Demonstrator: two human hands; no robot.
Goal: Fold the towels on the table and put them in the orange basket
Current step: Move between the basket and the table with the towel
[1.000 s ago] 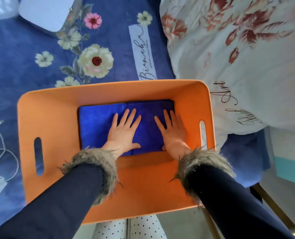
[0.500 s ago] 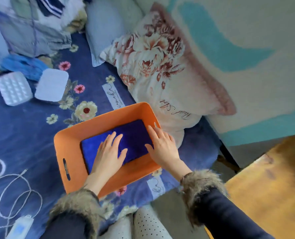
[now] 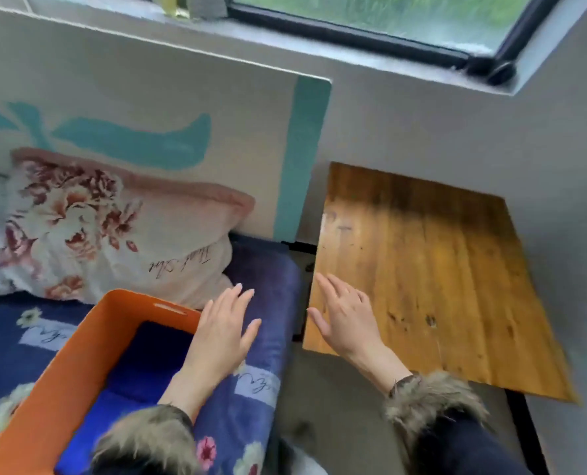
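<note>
The orange basket point(image 3: 90, 341) sits at the lower left on the blue floral bedspread. Folded dark blue towels point(image 3: 138, 375) lie flat inside it. My left hand point(image 3: 222, 332) hovers with straight fingers over the basket's right rim and the bedspread, holding nothing. My right hand point(image 3: 343, 317) is spread open over the near left corner of the wooden table point(image 3: 439, 279), which shows bare planks with no towel on it. Both wrists wear dark sleeves with fur cuffs.
A floral pillow point(image 3: 90, 241) leans against a white and teal headboard point(image 3: 148, 108) behind the basket. A narrow gap of grey floor point(image 3: 319, 399) separates bed and table. A window point(image 3: 388, 15) runs along the top.
Both hands lifted off the towels in the basket and moved right. The right hand now reaches over the wooden table; the view swung up and right.
</note>
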